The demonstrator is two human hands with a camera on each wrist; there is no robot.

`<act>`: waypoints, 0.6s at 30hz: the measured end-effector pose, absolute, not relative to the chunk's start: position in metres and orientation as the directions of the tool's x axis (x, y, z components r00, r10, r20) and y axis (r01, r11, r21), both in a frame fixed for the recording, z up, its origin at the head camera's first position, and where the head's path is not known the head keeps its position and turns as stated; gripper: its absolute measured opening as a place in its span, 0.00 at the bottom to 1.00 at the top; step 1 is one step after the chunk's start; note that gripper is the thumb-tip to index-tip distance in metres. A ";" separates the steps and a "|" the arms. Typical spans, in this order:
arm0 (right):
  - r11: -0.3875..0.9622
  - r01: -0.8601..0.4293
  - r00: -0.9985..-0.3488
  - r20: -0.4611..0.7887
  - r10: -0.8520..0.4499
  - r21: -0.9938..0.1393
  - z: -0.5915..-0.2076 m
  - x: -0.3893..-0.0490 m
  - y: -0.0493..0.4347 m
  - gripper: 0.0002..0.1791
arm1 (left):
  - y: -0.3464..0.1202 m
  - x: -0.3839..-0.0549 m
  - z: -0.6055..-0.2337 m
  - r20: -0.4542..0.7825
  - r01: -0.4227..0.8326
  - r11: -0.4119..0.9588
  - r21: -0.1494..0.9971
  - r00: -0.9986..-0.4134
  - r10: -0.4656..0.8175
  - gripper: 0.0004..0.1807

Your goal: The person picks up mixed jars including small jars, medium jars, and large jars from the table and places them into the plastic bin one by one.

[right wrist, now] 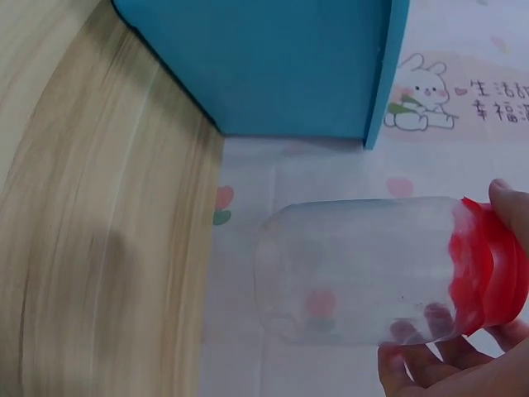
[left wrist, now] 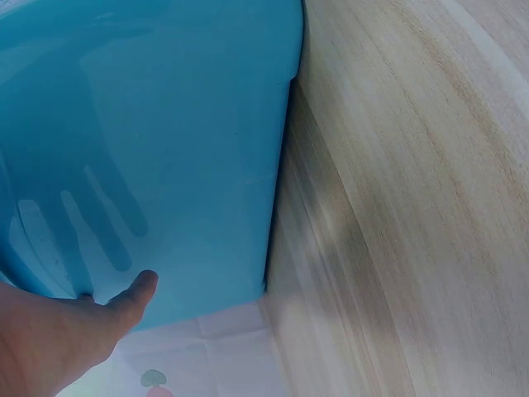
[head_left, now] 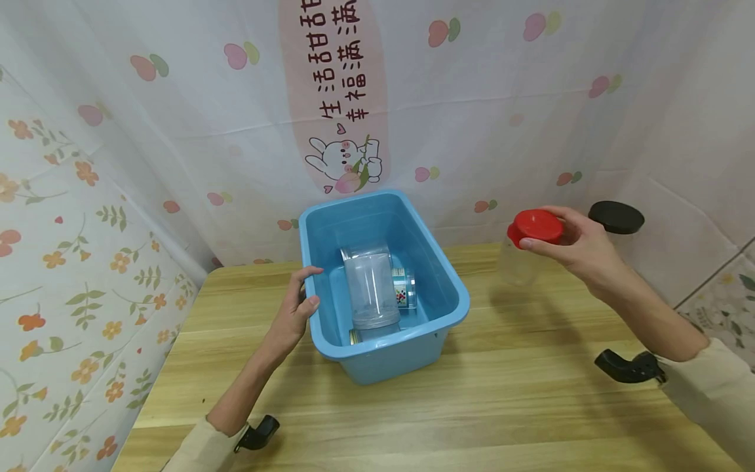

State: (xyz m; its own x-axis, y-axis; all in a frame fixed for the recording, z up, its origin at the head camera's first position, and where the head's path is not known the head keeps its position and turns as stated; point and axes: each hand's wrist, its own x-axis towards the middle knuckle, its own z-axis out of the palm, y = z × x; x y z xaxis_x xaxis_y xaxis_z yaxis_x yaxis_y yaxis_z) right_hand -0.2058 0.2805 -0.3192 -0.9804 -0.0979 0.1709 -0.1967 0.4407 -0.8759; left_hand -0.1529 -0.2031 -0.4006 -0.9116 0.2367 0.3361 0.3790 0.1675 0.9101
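Note:
A clear plastic jar (right wrist: 364,269) with a red lid (head_left: 538,224) is in my right hand (head_left: 590,252). Thumb and fingers grip it round the lid, above the table at the right of the bin. My left hand (head_left: 289,321) holds the left rim of a blue plastic bin (head_left: 386,367), its thumb against the wall in the left wrist view. Inside the bin lies a large clear container (head_left: 373,288). Partly beneath it is a smaller clear container with a blue, patterned label (head_left: 401,288). Another clear container at the bin's near end is mostly hidden.
A black round lid (head_left: 616,217) shows just behind my right hand; what is under it is hard to make out. The wooden table (head_left: 501,406) meets a patterned cloth (head_left: 472,131) at the back. More flowered cloth (head_left: 88,262) hangs at the left.

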 end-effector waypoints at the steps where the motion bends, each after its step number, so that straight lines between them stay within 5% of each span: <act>1: 0.436 -0.201 -0.980 0.175 -0.100 -0.877 -0.319 -0.206 0.279 0.38 | -0.204 -0.153 -0.401 0.335 0.378 0.168 0.910 -0.912 0.237 0.27; 18: 0.439 -0.249 -0.968 0.216 -0.124 -0.863 -0.305 -0.204 0.263 0.36 | -0.203 -0.152 -0.400 0.334 0.377 0.164 0.912 -0.912 0.237 0.26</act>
